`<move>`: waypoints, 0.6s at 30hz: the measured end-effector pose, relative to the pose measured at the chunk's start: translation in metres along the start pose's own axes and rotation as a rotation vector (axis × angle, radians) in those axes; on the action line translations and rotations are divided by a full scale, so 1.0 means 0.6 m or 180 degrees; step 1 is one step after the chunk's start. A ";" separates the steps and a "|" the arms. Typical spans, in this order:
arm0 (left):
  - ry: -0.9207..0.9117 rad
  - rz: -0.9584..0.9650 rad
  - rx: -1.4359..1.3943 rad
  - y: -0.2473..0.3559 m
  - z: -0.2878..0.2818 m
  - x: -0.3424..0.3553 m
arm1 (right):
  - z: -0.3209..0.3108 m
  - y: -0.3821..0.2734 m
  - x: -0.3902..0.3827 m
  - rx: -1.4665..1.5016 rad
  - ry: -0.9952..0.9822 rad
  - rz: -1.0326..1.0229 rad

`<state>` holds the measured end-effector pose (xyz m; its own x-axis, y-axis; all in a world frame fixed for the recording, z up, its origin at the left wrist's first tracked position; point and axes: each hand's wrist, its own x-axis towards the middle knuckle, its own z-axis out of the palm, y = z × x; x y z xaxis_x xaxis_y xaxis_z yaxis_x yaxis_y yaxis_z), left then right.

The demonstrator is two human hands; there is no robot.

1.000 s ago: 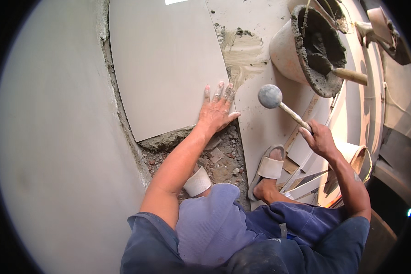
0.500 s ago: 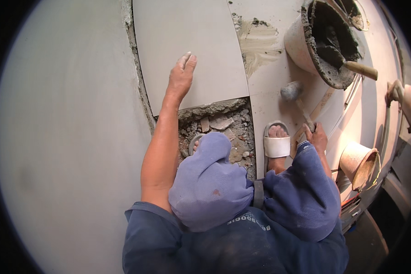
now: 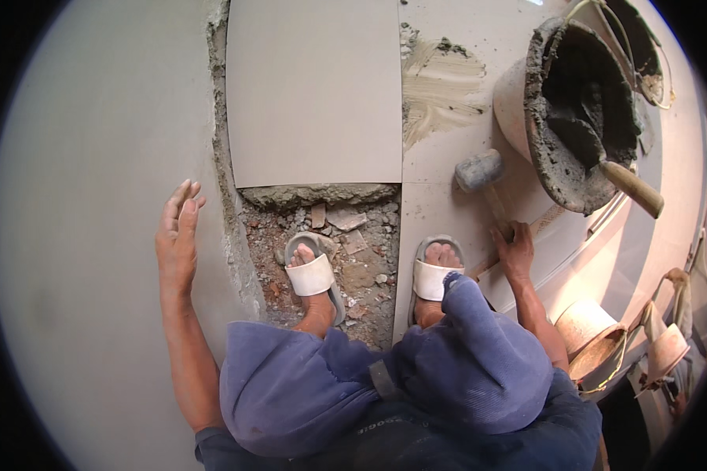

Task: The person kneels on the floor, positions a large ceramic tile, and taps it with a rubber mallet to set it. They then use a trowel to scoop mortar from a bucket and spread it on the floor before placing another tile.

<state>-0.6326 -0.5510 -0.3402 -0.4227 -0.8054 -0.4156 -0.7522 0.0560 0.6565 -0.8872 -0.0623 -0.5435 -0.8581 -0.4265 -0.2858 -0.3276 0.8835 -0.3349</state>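
My right hand [image 3: 516, 251] grips the short handle of a mallet [image 3: 479, 170], its grey head over the laid tiles on the right. Empty, with fingers stretched out and slightly apart, my left hand [image 3: 179, 235] is in front of the smooth grey wall [image 3: 94, 204]; whether it touches the wall I cannot tell. Ahead lies a large pale floor tile [image 3: 314, 94], its near edge resting on a rough mortar bed [image 3: 314, 195]. Between that tile and my legs is an untiled patch of rubble [image 3: 357, 275], holding broken tile pieces and stones.
A mortar-caked bucket [image 3: 514, 98] at the upper right holds wet mortar and a trowel with a wooden handle [image 3: 632, 188]. Another bucket stands behind it. A smaller bucket [image 3: 585, 326] lies tilted at lower right. Smeared cement [image 3: 440, 86] marks the tiles. My sandalled feet straddle the rubble's right edge.
My left hand has moved off the large tile, leftward to the wall. The view has shifted, and both feet show more fully. The mallet stays in my right hand, slightly farther left in the picture.
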 end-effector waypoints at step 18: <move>-0.1851 0.2054 0.0673 0.070 0.022 -0.281 | -0.457 -0.185 0.251 -0.2841 -0.1168 -0.0725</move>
<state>-0.5997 -0.4051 -0.2510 -0.9421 -0.1560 -0.2968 -0.3325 0.5486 0.7671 -1.0887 -0.1718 -0.3030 -0.6114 -0.5046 -0.6096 -0.7766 0.5306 0.3396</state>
